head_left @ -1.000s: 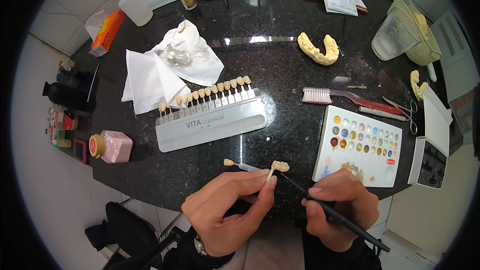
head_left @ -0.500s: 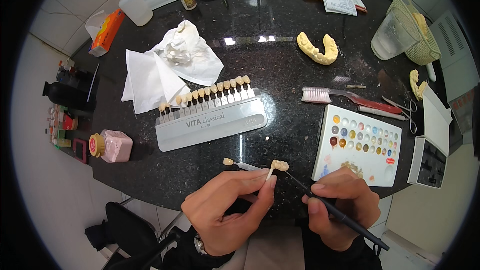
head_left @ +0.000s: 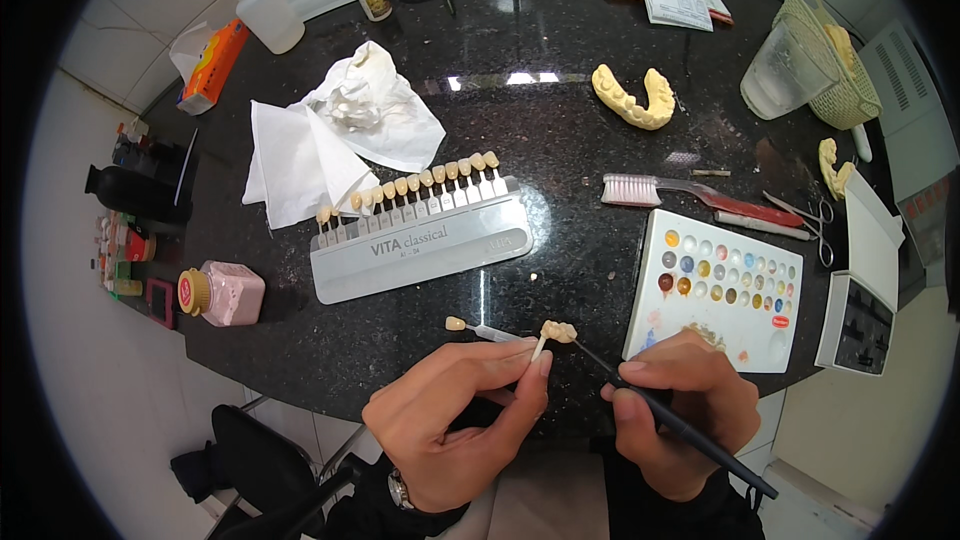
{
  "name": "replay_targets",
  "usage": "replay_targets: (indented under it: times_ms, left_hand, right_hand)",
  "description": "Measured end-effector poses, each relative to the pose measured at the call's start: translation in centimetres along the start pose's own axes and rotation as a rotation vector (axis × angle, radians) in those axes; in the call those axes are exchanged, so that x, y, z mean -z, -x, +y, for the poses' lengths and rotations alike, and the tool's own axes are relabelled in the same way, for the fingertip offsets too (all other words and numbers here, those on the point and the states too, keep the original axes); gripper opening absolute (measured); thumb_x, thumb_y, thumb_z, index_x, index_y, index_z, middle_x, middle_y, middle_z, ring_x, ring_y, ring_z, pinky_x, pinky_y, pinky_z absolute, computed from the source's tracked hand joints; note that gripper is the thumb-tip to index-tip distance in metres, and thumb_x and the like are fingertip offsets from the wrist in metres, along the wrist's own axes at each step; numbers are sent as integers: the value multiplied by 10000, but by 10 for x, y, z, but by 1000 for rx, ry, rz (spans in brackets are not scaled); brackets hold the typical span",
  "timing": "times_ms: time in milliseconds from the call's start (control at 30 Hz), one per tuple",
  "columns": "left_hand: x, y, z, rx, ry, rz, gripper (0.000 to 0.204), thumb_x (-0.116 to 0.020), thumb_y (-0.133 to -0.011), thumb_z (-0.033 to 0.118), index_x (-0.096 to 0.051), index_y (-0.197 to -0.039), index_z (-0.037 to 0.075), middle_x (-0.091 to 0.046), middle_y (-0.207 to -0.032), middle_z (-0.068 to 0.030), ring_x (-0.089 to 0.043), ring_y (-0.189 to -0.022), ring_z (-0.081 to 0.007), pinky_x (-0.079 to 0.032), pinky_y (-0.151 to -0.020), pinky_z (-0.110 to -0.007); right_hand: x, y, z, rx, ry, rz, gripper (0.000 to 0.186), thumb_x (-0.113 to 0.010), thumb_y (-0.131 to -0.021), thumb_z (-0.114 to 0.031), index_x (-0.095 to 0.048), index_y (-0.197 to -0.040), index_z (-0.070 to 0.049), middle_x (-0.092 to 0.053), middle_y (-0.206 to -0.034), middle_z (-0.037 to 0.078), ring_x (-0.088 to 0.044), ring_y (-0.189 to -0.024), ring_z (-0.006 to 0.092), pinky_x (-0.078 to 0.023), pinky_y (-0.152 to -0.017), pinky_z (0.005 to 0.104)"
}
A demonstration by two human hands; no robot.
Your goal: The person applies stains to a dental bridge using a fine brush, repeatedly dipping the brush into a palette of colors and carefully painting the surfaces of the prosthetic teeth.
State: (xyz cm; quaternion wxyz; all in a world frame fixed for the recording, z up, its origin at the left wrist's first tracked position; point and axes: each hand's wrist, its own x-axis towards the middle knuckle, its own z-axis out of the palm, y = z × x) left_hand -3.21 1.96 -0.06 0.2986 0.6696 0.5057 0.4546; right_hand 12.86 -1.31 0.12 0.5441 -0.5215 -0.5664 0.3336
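Note:
Between thumb and fingers, my left hand (head_left: 455, 420) pinches a thin pale peg (head_left: 539, 349) that carries a small dental bridge (head_left: 559, 331) of several joined tooth crowns. A single shade tab (head_left: 482, 329) with a tooth-coloured tip sticks out to the left from the same fingers. My right hand (head_left: 690, 410) is closed around a slim black brush (head_left: 690, 432), held like a pen. Its fine tip meets the right end of the bridge or lies very close to it. To the right, just beyond that hand, is a white palette (head_left: 715, 290) with wells of coloured stains.
A grey shade guide (head_left: 425, 250) with a row of tooth tabs stands ahead, white tissues (head_left: 350, 130) behind it. Rightward lie a toothbrush (head_left: 632, 190), scissors (head_left: 822, 230) and a yellow dental model (head_left: 640, 100). A pink-filled jar (head_left: 232, 292) is near the left edge.
The brush tip has shifted very slightly along the right end of the bridge, and the bridge seems slightly turned. Both hands keep their grips and nearly the same places.

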Motion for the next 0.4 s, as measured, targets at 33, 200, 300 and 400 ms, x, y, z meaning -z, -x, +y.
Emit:
replay_targets:
  times_ms: [33,200,300,400]
  left_hand:
    - [0,0,0,0,0,2,85,-724,-697,-47,-661,-753,-35,-672,-772,-142,-664,-637,-139,-530,-511,-204]
    - [0,-1,1,0,1,5,85,-725,-695,-47,-661,-749,-35,-672,-770,-142,-663,-634,-138,-527,-509,-201]
    - [0,-1,1,4,-3,2,87,-726,-694,-46,-662,-751,-35,-672,-771,-143,-663,-632,-138,-526,-508,-200]
    - [0,0,1,9,-3,1,87,-725,-696,-46,-663,-756,-33,-673,-775,-142,-663,-631,-139,-527,-505,-200]
  right_hand:
    - [0,0,-1,-6,-6,-13,263,-723,-638,63,-635,-882,20,-646,-784,114,-625,-671,182,-472,-592,251]
    - [1,-1,-3,14,4,-27,265,-725,-636,59,-638,-883,15,-647,-778,115,-626,-666,187,-474,-587,258]
    - [0,-1,-1,17,11,5,270,-728,-630,55,-642,-882,9,-649,-774,114,-627,-659,191,-474,-579,260]
    - [0,-2,0,26,32,-7,275,-730,-628,51,-644,-885,6,-651,-776,111,-629,-662,195,-475,-580,259]
